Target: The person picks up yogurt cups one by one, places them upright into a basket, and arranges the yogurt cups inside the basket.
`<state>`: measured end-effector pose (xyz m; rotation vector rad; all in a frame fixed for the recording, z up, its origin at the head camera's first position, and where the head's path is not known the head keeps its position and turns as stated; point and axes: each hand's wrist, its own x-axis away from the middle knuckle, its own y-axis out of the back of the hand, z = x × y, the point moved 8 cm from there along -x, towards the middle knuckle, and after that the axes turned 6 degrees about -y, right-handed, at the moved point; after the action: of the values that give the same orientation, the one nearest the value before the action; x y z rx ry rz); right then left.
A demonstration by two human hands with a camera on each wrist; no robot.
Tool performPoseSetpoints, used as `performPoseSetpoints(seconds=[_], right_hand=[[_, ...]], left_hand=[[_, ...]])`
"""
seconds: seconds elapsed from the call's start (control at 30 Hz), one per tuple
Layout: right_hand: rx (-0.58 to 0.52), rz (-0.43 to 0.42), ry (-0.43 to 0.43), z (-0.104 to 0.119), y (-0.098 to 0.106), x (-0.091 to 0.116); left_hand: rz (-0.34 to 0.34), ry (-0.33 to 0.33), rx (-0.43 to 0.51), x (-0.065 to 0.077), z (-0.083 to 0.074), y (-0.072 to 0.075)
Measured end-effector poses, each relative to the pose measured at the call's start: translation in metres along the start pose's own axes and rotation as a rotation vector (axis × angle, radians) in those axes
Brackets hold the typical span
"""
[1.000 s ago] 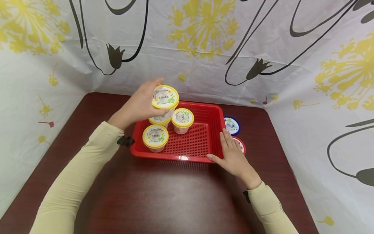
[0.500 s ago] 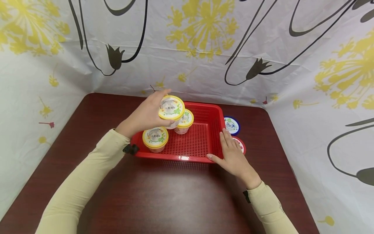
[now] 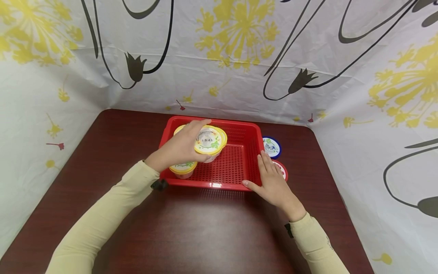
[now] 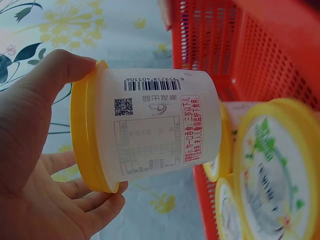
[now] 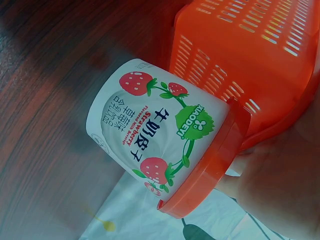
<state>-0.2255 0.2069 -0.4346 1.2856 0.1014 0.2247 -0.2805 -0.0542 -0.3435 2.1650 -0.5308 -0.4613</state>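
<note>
My left hand [image 3: 183,146] holds a cup with a yellow lid [image 3: 207,140] above the red plastic basket [image 3: 229,186]. In the left wrist view, thumb and fingers curl round the lid of this white cup [image 4: 160,125], whose barcode side shows. Other yellow-lidded cups sit inside the basket: one [image 3: 183,172] at the front left, one [image 3: 224,137] partly behind the held cup, and one mostly hidden by the hand. My right hand [image 3: 275,184] rests with straight fingers along the basket's right rim, its thumb at the front corner.
Right of the basket stand a blue-lidded cup [image 3: 272,147] and a red-lidded strawberry cup [image 3: 283,170], the latter partly under my right hand. Everything is on a dark wooden table [image 3: 205,232]. Patterned white cloth [image 3: 226,87] encloses the back and sides.
My left hand has moved right and toward me with the cup, from over the basket's back left to lower over its middle left. My right hand has stayed put.
</note>
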Motion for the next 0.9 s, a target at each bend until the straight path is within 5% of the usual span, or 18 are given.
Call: performPoseSetpoints(seconds=[0.27,0.63,0.9], right_hand=[[-0.002,0.000,0.000,0.000,0.000,0.000],[0.003,0.005,-0.006,-0.002,-0.001,0.000],[-0.003,0.002,-0.003,-0.001,-0.002,-0.001]], left_hand=[[0.033,-0.032,-0.005,0.002,-0.002,-0.017],[0.019,-0.103,-0.008,0.002,-0.011,-0.024],[0.026,-0.093,-0.012,0.003,-0.009,-0.032]])
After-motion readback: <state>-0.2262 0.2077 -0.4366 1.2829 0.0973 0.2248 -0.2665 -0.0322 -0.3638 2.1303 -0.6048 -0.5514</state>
